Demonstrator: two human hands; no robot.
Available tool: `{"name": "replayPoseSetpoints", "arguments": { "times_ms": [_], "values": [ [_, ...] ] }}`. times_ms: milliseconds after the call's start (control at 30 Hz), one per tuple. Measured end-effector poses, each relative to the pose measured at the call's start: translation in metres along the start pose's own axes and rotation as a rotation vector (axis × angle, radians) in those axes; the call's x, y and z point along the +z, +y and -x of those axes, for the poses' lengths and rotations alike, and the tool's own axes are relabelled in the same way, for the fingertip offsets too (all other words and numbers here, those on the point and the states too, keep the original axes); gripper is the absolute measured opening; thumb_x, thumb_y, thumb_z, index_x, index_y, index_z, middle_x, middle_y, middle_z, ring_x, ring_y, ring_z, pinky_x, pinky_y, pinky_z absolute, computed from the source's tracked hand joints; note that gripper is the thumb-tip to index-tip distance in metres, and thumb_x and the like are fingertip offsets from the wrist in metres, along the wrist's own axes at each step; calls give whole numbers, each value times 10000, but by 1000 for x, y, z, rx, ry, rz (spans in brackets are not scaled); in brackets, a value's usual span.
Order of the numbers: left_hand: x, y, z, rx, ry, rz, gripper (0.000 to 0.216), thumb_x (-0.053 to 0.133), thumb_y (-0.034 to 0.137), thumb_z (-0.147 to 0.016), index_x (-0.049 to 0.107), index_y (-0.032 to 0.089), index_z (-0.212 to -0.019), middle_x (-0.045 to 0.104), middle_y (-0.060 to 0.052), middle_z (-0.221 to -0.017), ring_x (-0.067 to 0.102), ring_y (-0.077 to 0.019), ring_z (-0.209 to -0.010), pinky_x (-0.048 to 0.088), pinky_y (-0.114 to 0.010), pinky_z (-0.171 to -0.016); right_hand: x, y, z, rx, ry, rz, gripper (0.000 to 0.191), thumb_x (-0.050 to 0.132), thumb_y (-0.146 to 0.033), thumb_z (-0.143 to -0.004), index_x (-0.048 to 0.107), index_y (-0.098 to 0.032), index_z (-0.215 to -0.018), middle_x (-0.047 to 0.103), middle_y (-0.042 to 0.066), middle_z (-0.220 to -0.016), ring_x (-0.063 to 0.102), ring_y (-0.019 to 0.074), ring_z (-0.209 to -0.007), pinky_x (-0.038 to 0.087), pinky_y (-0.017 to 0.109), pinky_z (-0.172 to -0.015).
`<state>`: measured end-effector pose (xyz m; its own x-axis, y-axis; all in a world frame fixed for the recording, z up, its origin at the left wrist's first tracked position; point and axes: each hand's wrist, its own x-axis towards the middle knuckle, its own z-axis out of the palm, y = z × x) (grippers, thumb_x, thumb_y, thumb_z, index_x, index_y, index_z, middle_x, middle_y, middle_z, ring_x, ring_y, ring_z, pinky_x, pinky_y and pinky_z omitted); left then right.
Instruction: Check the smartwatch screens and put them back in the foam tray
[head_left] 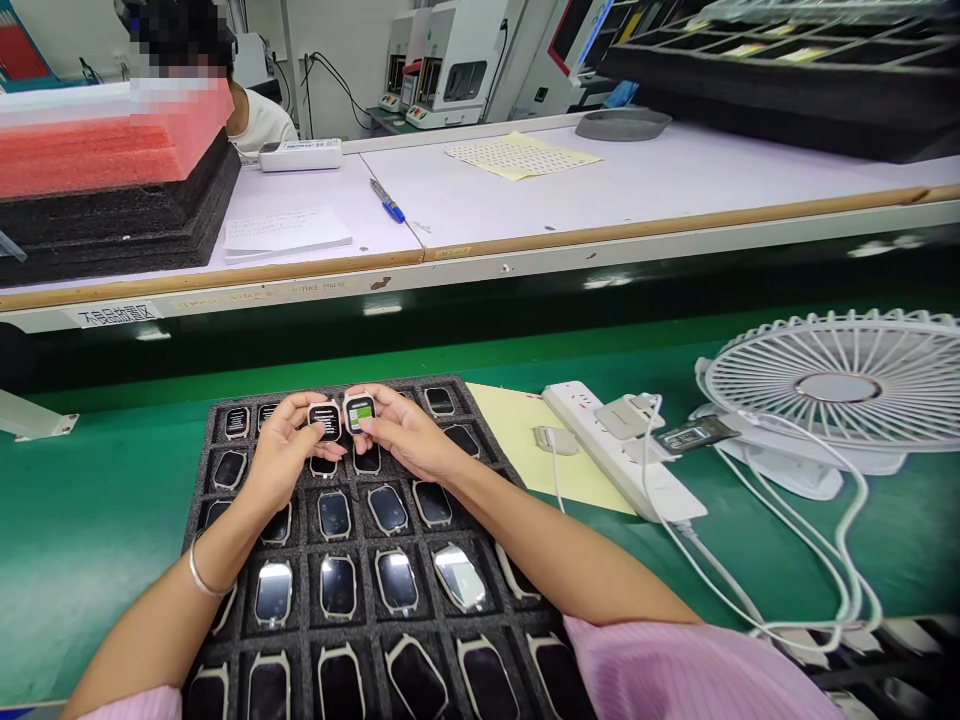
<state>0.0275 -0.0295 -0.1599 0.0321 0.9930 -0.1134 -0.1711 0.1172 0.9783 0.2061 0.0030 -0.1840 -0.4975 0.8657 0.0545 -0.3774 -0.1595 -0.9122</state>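
The left hand [289, 445] pinches one watch [325, 422], the right hand [405, 432] a second watch [360, 414] just beside it, long axes near upright, both hands above the tray [304, 600].

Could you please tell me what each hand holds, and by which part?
The left hand holds one watch and the right hand a second watch, each by its case, thumb at the front.

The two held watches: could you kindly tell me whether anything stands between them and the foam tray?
No separate object shows between the held watches and the foam tray, though other watches lie in it nearer the camera; the left hand and right hand hide part of it.
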Motion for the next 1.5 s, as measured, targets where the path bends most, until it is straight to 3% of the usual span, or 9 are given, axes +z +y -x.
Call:
{"name": "replayPoseSetpoints", "arguments": {
  "times_ms": [367, 533, 633, 1300, 1500],
  "values": [
    [2, 0, 1, 31, -23, -18, 412, 733, 232, -680, 558, 180, -1049, 642, -36, -1042, 711, -148, -603, 616, -299, -612, -2, 3, -1, -17, 8, -20, 447, 798, -194, -713, 580, -206, -1103, 612, -14, -887, 599, 102, -617, 492, 265, -628],
    [2, 0, 1, -37, -16, 22, 350, 692, 409, -775, 582, 165, -1000, 654, -16, -841, 702, -181, -556, 599, -309, -544, -2, 5, -2, 53, 61, -68, 345, 751, -407, -816, 601, -188, -1036, 646, 1, -821, 555, 97, -541, 456, 249, -517],
    [2, 1, 2, -49, -28, 27, 358, 683, 431, -781, 590, 163, -1000, 667, -23, -831, 707, -190, -565, 601, -321, -557, -2, 4, -2, 64, 68, -107, 371, 753, -467, -806, 620, -182, -1003, 658, 6, -811, 548, 100, -524, 456, 253, -492],
    [2, 3, 4, -29, -39, 10, 335, 695, 294, -711, 589, 171, -1004, 670, -19, -907, 714, -180, -570, 617, -309, -568, -3, 3, 0, 31, 20, -61, 341, 775, -270, -771, 589, -191, -1046, 616, -17, -795, 546, 89, -539, 451, 234, -528],
    [1, 3, 4, -21, -33, 17, 343, 705, 299, -709, 589, 168, -1004, 659, -6, -884, 711, -176, -561, 618, -297, -560, -4, 3, -1, 40, 18, -98, 347, 769, -324, -773, 611, -187, -1049, 634, -11, -816, 591, 111, -550, 477, 257, -535]
  ]
}}
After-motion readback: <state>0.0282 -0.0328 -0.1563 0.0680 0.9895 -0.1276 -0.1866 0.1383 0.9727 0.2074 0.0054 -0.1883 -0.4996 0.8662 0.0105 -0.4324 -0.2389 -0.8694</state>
